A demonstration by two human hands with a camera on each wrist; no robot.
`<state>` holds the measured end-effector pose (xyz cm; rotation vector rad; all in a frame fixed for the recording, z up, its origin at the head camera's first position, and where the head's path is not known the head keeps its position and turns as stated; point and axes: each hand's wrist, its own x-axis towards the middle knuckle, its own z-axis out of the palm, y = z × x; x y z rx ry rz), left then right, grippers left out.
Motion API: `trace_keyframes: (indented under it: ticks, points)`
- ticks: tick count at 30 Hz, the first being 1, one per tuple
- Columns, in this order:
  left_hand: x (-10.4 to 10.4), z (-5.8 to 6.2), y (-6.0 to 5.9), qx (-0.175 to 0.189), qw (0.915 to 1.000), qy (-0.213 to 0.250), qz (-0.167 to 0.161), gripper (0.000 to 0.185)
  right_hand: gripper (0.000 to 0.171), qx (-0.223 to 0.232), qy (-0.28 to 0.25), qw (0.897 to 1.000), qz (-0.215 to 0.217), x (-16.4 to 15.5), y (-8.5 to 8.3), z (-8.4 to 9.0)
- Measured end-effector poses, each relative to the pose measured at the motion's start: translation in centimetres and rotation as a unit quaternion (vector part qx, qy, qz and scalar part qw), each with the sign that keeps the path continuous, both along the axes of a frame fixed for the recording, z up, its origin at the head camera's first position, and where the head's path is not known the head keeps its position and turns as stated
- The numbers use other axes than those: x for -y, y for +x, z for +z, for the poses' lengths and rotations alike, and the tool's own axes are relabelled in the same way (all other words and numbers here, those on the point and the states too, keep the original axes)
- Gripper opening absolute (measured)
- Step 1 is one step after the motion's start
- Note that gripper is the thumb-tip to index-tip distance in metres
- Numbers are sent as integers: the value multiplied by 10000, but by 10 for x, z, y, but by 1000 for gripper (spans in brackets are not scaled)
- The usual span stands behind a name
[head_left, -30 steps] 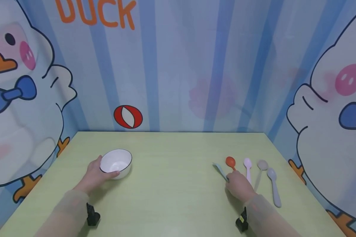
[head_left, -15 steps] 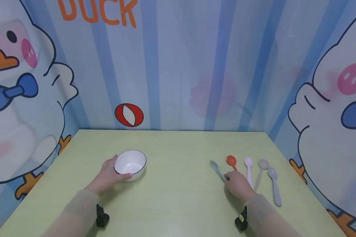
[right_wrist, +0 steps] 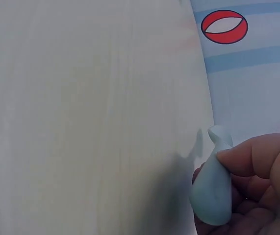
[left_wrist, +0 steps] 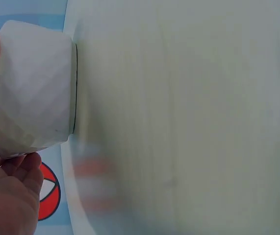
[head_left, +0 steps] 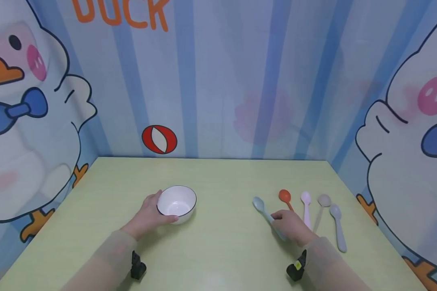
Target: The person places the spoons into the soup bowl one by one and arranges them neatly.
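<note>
A white bowl (head_left: 177,202) with a dark rim is gripped at its left side by my left hand (head_left: 149,216), thumb over the near edge. In the left wrist view the bowl (left_wrist: 32,88) shows its faceted outer wall, with fingers under one side. My right hand (head_left: 293,226) pinches a pale blue spoon (head_left: 262,208) by its handle, the spoon's head pointing away to the left. From the right wrist view the spoon (right_wrist: 214,191) sits between thumb and fingers, its shadow on the tabletop beside it.
Right of my right hand lie an orange spoon (head_left: 285,196), a pink spoon (head_left: 306,198), a translucent spoon (head_left: 324,201) and a lavender spoon (head_left: 338,228). They rest on the pale yellow table (head_left: 218,250). A striped duck-print curtain (head_left: 222,81) stands behind it.
My left hand has carried the bowl to the right, towards the table's middle. The pale blue spoon has turned in my right hand and shifted slightly left, now showing more of its length.
</note>
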<state>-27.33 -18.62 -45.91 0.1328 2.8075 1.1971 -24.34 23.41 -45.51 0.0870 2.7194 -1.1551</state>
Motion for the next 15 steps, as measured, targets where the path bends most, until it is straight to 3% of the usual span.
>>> trace_keyframes:
  ticks: [15]
  points:
    - [-51, 3, 8, 135, 9992, 143, -354, 119, 34, 341, -688, 9970, -102, -2, 1, 4]
